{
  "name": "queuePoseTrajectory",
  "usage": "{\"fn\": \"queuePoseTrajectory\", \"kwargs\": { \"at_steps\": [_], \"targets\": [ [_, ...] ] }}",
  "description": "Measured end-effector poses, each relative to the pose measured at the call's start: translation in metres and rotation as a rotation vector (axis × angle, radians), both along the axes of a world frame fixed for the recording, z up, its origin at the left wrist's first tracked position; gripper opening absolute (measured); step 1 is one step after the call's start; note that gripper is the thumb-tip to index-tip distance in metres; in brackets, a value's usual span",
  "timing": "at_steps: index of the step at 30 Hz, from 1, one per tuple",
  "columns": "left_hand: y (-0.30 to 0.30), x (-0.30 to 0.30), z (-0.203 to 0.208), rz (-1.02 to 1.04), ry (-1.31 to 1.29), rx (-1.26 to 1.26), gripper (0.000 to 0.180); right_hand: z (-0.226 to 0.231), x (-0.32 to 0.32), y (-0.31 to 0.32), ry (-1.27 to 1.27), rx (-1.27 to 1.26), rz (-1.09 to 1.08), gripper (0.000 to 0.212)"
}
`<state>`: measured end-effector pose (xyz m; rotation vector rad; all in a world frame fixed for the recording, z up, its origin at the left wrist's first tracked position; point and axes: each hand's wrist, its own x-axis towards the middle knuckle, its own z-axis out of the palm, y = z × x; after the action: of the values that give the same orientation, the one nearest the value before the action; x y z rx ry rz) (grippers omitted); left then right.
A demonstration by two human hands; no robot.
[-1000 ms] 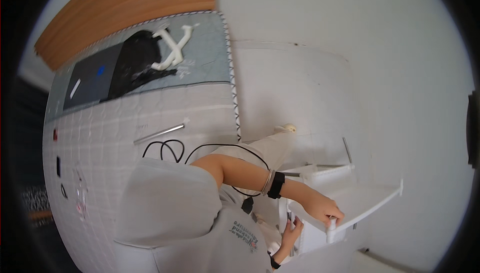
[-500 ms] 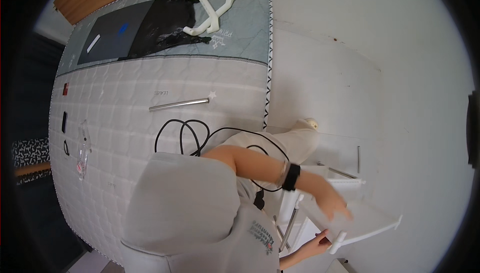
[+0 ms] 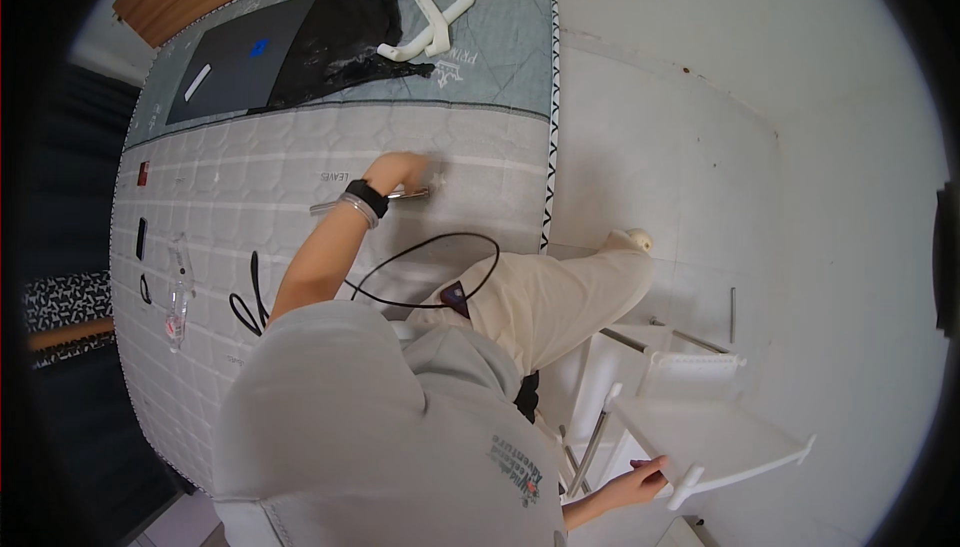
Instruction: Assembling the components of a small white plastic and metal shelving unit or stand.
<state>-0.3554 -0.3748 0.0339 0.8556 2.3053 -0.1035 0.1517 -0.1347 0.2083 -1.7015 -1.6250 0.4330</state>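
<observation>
My left hand (image 3: 398, 172), with a black watch and a clear bangle on its wrist, reaches over the bed. Its fingers are curled down around the right end of a shiny metal tube (image 3: 323, 208), which lies on the quilted cover. The hand is slightly blurred and hides part of the tube. At lower right, my right hand (image 3: 632, 485) grips the near edge of a white shelf panel (image 3: 715, 437), close to a white corner connector (image 3: 684, 487). The panel belongs to a partly framed white rack with metal tubes (image 3: 592, 452).
White angled plastic pieces (image 3: 432, 22) lie on a black plastic bag (image 3: 340, 32) at the far side of the bed. A loose tube (image 3: 733, 315) is by the wall. A black cable (image 3: 425, 239) loops beside my leg. A clear bottle (image 3: 178, 297) lies at left.
My left hand has swung from above the white shelf back over the bed to the metal tube. My right hand stays at the shelf edge. The black cable has shifted.
</observation>
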Motion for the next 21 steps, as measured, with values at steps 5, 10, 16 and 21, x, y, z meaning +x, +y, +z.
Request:
{"fn": "queuePoseTrajectory", "kwargs": {
  "at_steps": [5, 10, 16, 21],
  "targets": [
    [-0.015, 0.040, -0.038, 0.068, 0.027, 0.162, 0.024, 0.000, 0.007, -0.003, 0.013, -0.009, -0.001, 0.038],
    [0.022, 0.031, 0.002, -0.143, -0.204, 0.245, 0.031, 0.001, 0.016, -0.014, -0.044, 0.004, 0.013, 0.033],
    [0.188, 0.076, 0.156, -0.376, -0.160, 0.750, 0.024, 0.006, 0.040, -0.030, -0.014, 0.119, -0.147, 0.029],
    [0.261, 0.218, 0.300, -0.999, -0.518, 0.654, 0.027, 0.033, 0.044, -0.050, -0.020, 0.284, -0.124, 0.015]
  ]
}}
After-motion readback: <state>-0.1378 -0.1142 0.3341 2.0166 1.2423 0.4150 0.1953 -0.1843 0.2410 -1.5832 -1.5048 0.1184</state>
